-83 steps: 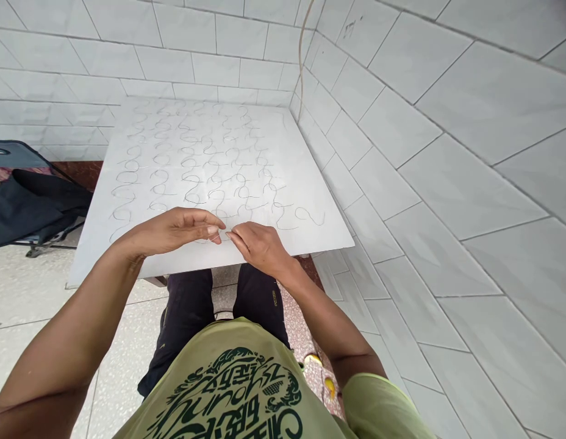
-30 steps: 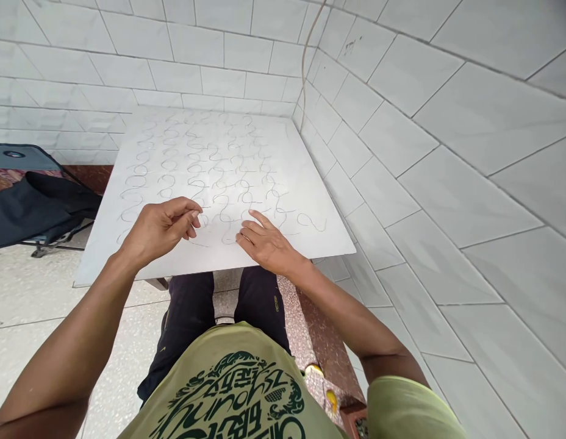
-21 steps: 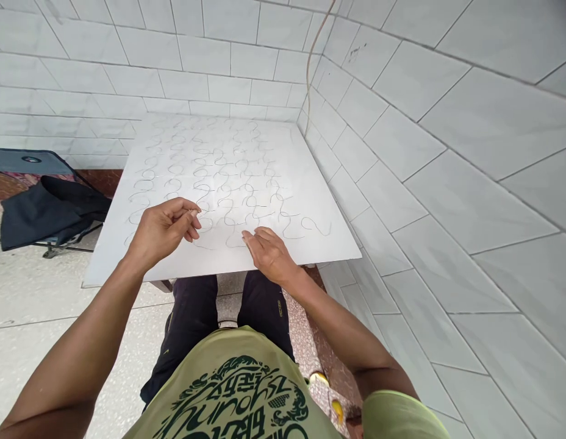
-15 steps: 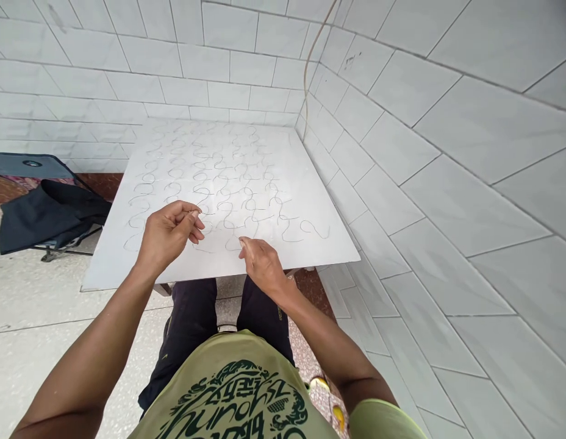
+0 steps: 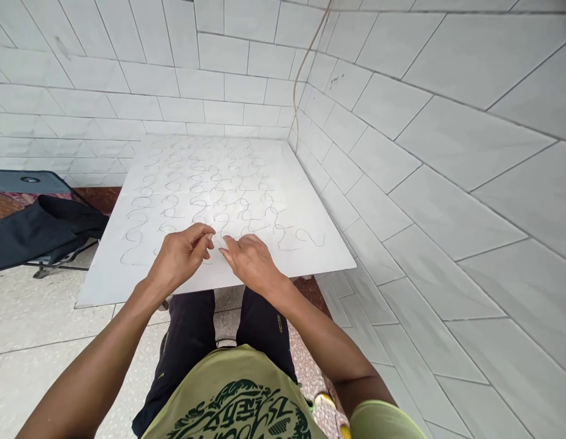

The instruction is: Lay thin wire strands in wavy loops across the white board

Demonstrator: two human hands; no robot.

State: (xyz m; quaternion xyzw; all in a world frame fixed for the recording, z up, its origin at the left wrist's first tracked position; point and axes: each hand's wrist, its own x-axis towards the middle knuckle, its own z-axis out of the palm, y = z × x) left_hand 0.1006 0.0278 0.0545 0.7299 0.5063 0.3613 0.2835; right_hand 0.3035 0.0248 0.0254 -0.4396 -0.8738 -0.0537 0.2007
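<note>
A white board [image 5: 104, 286] lies flat in front of me, covered with rows of thin dark curved strands, each a loop with a tail. One such strand [image 5: 317, 242] sits apart near the right edge. Over the front part of the board, my left hand [image 5: 180, 256] is closed in a pinch, thumb against forefinger. My right hand [image 5: 250, 259] is beside it, fingertips also pinched, a small gap between the two hands. Whatever the fingers hold is too fine to make out. Some strands are hidden behind the hands.
White tiled walls [image 5: 447, 183] meet in a corner behind and right of the board. A thin cable [image 5: 295, 100] runs down that corner. On the left, dark cloth [image 5: 45, 228] hangs over a folding chair [image 5: 29, 180]. My legs are under the board's front edge.
My hands have come closer together: the left has moved right and the right a little left. The view has tilted slightly, so the board appears lower.
</note>
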